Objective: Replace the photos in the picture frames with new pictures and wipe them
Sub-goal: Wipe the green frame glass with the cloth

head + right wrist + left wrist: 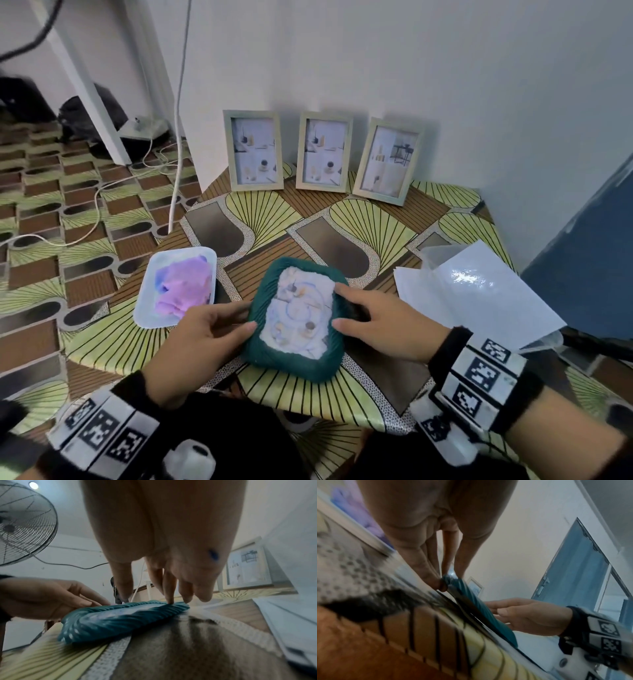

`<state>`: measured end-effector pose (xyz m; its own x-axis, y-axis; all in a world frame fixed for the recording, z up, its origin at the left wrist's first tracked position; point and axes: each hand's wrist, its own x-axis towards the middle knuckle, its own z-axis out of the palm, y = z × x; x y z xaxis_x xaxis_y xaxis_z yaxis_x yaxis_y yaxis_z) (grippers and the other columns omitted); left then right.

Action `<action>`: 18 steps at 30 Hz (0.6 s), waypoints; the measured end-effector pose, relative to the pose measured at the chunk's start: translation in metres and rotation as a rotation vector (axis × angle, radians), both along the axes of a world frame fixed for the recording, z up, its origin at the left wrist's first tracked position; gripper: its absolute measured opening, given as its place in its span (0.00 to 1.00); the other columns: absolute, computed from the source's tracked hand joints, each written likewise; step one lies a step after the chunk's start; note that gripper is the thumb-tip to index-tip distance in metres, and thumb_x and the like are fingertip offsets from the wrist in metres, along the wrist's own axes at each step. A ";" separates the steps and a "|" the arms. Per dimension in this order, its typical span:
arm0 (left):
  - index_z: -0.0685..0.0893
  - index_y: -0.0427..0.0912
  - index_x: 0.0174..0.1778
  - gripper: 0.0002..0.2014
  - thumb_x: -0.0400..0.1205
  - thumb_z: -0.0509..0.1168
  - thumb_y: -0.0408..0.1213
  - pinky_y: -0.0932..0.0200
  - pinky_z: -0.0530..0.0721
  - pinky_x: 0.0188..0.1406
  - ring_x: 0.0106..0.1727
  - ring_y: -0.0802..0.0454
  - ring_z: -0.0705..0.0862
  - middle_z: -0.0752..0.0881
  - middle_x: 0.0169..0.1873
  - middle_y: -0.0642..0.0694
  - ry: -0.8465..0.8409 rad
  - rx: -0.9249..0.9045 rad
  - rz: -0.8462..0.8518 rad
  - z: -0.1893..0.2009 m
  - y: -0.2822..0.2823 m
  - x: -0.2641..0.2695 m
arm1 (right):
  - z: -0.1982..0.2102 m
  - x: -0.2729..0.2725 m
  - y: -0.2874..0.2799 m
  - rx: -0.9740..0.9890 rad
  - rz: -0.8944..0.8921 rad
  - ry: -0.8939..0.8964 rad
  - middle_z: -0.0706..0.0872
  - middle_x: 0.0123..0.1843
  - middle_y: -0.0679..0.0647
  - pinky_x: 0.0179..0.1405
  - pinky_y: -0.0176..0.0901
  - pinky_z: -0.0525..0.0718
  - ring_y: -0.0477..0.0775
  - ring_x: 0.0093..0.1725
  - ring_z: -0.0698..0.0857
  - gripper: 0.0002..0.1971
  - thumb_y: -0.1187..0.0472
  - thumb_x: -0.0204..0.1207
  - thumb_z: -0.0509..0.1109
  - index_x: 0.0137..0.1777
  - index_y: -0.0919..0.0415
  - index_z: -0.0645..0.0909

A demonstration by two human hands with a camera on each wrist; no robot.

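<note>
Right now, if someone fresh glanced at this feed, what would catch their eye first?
Most likely the teal ribbed picture frame lying face up at the near middle of the patterned table, with the left hand and right hand touching its two sides. Next, the three pale frames standing in a row against the back wall, and the purple cloth in a white tray on the left.

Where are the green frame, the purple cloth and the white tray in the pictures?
green frame (270,349), head view, on its lower left ribbed border.
purple cloth (186,291), head view, on the middle of the cloth.
white tray (145,310), head view, on its bare left rim.
</note>
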<state>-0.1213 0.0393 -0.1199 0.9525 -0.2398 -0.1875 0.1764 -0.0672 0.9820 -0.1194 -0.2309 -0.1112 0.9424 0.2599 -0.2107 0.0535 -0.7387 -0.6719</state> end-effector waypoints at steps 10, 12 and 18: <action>0.85 0.44 0.67 0.19 0.79 0.71 0.40 0.59 0.75 0.65 0.65 0.52 0.80 0.85 0.62 0.52 -0.828 0.903 0.002 0.028 0.039 0.012 | 0.002 0.007 0.006 -0.259 0.167 -0.036 0.63 0.85 0.47 0.78 0.42 0.67 0.49 0.80 0.67 0.54 0.35 0.69 0.75 0.87 0.53 0.48; 0.79 0.44 0.73 0.25 0.81 0.63 0.50 0.55 0.71 0.69 0.72 0.48 0.75 0.80 0.70 0.49 -0.796 1.059 -0.023 0.032 0.054 0.024 | 0.000 0.009 0.005 -0.278 0.178 -0.047 0.63 0.85 0.47 0.77 0.39 0.67 0.48 0.80 0.67 0.54 0.37 0.69 0.76 0.87 0.53 0.48; 0.47 0.51 0.86 0.39 0.83 0.52 0.63 0.52 0.55 0.84 0.86 0.52 0.46 0.41 0.86 0.48 -0.390 1.346 -0.365 0.019 0.078 0.059 | -0.002 0.017 0.005 -0.294 0.195 -0.042 0.61 0.86 0.45 0.73 0.30 0.60 0.46 0.81 0.65 0.54 0.41 0.71 0.77 0.87 0.51 0.45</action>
